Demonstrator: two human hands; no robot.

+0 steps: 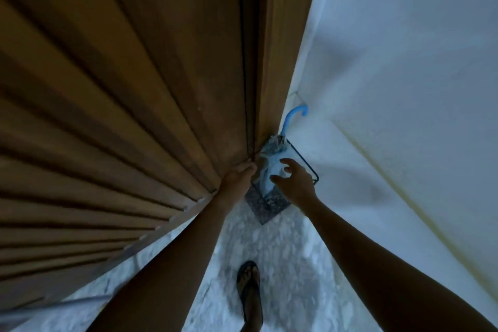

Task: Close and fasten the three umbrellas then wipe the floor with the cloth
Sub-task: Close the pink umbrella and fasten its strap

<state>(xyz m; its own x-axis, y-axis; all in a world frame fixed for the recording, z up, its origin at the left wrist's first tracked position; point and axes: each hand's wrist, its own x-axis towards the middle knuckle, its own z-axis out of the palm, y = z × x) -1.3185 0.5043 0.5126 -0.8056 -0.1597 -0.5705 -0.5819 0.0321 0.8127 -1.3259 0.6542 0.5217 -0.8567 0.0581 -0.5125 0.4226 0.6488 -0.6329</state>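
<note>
Our left hand (pixel 240 172): fingers laid against the wooden door's (pixel 161 89) edge, gripping nothing.
Our right hand (pixel 292 179): fingers spread, empty, just above the umbrella (pixel 269 167).
Umbrella: blue-handled, upright in the wire stand (pixel 301 159), in the corner beside the door.

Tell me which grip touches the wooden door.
The left grip: its fingers touch the wooden door's edge. The right grip is spread open near the blue umbrella instead.

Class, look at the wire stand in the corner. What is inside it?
An umbrella with a curved blue handle stands inside the wire stand, its pale blue fabric bunched. The right hand, fingers spread, covers part of it, so anything else inside is hidden.
</note>
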